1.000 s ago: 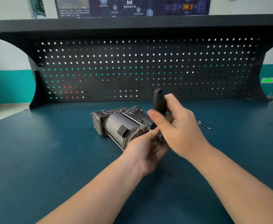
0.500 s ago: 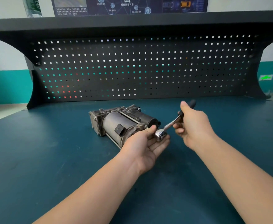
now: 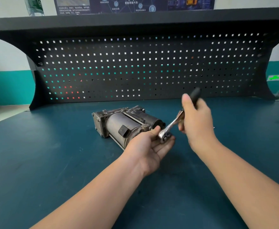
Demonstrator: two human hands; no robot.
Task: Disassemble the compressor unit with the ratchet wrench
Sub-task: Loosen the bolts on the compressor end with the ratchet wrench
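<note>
Reaching in from the bottom of the frame are two bare forearms, crossing most of the blue-green table (image 3: 36,162). The left hand (image 3: 149,146) sits just below centre, palm up, fingers mostly straight and loose, with the thumb pointing up toward the metal. It's cupped under the shiny round head of the wrench (image 3: 170,128) and doesn't look clamped on anything, more like steadying it.

The right hand (image 3: 196,119) is a bit right of centre and blurry, fingers curled tight round the black grip of the wrench, thumb stuck up alongside it. The grip end pokes out above the fist, tilted up and to the right, while the silver shank runs down-left to the head.

That head is right at the near end of the compressor (image 3: 127,124), which lies on its side on the table about mid-frame: a grey cylinder with a black clip on it, a darker second barrel beside it, long thin rods along the body, and a square plate on the far-left end. Can't tell exactly which bolt the wrench is on, the hand hides it.

Behind all that, a black pegboard (image 3: 143,66) fills the upper half, with a poster (image 3: 133,4) along the top edge.
</note>
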